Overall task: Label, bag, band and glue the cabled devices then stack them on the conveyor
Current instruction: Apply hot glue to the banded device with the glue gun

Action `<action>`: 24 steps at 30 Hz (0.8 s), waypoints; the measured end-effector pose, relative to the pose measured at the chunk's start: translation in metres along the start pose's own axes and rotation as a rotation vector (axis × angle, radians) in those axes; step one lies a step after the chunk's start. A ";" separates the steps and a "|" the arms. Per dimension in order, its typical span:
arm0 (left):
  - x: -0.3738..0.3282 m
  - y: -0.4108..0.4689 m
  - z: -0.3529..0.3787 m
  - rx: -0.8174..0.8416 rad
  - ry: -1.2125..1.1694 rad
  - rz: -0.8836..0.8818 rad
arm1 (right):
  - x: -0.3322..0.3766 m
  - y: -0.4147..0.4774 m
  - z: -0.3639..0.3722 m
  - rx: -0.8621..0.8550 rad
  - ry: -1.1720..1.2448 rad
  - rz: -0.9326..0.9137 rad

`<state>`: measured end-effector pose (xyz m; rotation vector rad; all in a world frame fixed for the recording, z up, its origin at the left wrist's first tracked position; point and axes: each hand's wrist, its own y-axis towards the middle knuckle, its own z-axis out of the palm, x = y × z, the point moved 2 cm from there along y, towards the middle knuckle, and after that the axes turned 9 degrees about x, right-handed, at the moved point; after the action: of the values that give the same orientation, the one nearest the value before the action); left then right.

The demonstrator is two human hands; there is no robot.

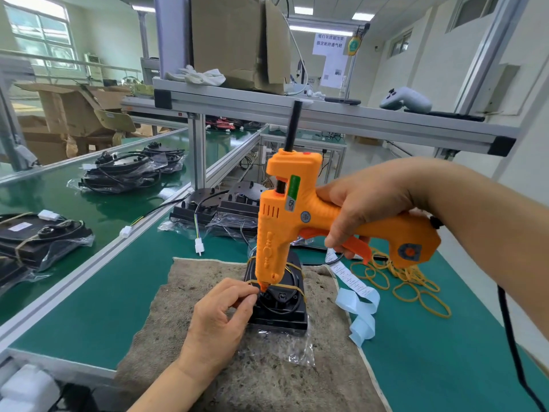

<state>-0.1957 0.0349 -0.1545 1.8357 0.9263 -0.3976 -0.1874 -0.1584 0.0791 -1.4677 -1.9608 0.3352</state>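
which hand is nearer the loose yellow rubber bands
Right. The right hand, gripping the orange glue gun, is above the yellow rubber bands; the left hand holds the black device farther left.

Factory assembly line: green conveyor point(98, 209), aluminium-frame workbench point(312, 114), cardboard cartons point(74, 111), bagged devices point(121, 171).

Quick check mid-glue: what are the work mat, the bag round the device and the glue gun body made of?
Work mat: apparently coarse felt or carpet, matte, mottled brown fuzz. Bag: thin clear plastic film, glossy, crinkled, see-through. Glue gun: hard moulded orange plastic, slight sheen, vent slots.
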 end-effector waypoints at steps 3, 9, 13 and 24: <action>0.001 -0.001 0.000 0.003 -0.001 -0.002 | 0.014 0.004 -0.004 0.006 -0.084 0.014; 0.001 -0.001 -0.001 0.000 -0.014 -0.006 | 0.031 0.007 -0.007 0.000 -0.257 0.055; -0.001 -0.001 -0.001 -0.001 -0.012 -0.023 | 0.032 0.006 -0.007 -0.009 -0.306 0.064; -0.004 -0.001 -0.002 0.006 0.005 -0.027 | 0.031 0.005 -0.010 0.001 -0.257 0.026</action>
<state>-0.1989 0.0351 -0.1515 1.8323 0.9552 -0.4135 -0.1815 -0.1300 0.0944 -1.5124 -2.1409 0.5604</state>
